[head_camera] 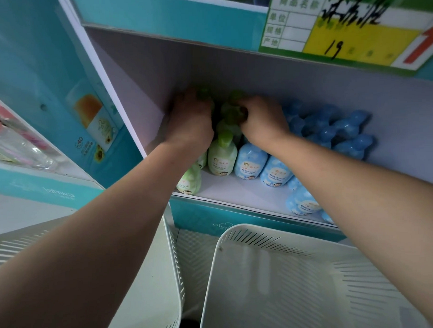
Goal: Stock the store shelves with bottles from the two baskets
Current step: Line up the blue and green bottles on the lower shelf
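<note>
1. The left hand (189, 120) reaches deep into the shelf (236, 191), close to its left wall; its fingers (197, 104) seem to be clenched round the top of the rear green bottle (204, 93), though the view there is blurred
2. The right hand (263, 120) is just beside it, fingers curled round the neck of the second green bottle (230, 110)
3. Both held bottles are at the back of the green row, upright or nearly so
4. Nearer the shelf edge two more green bottles stand in front of them: the middle green bottle (222, 153) and the front green bottle (190, 179), which is partly hidden by the left forearm
5. To the right, the blue bottles (251, 162) stand in rows that run to the back wall, touching one another
6. Below the shelf, the left basket (175, 258) and the right basket (262, 237) sit side by side, both white with slotted walls
7. A green and yellow price tag (341, 29) hangs on the shelf edge above
</note>
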A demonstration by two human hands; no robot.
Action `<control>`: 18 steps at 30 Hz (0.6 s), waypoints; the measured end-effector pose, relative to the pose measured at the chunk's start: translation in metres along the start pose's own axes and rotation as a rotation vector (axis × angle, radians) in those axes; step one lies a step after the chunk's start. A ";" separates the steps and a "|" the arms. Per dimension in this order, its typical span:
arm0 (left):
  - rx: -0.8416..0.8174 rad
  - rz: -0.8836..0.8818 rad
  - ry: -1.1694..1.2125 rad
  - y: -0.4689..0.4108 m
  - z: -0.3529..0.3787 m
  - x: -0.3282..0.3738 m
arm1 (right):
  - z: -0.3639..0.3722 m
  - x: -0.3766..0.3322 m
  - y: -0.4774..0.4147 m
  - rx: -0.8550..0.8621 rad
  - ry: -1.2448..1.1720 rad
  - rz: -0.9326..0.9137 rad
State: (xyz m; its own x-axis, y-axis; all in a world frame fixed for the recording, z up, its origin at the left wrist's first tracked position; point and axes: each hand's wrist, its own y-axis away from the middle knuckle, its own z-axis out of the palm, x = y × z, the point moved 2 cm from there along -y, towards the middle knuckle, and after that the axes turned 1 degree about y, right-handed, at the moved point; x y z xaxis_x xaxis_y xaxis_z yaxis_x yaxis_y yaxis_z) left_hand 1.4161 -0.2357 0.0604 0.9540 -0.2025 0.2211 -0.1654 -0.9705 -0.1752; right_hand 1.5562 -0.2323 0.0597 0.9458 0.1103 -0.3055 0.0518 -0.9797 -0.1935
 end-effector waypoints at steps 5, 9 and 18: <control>0.019 0.192 0.069 0.008 -0.006 0.022 | -0.033 0.027 0.024 0.086 -0.069 0.077; -0.088 0.290 0.152 0.019 -0.004 0.048 | -0.045 0.055 0.052 0.020 -0.046 0.157; -0.163 0.285 0.025 0.019 0.014 0.069 | -0.041 0.071 0.074 -0.152 -0.030 0.176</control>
State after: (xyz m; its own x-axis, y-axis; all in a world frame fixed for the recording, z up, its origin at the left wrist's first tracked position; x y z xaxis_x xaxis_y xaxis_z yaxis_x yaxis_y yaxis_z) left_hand 1.4827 -0.2664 0.0588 0.8572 -0.4705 0.2092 -0.4650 -0.8819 -0.0781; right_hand 1.6401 -0.3042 0.0622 0.9346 -0.0621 -0.3501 -0.0634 -0.9980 0.0075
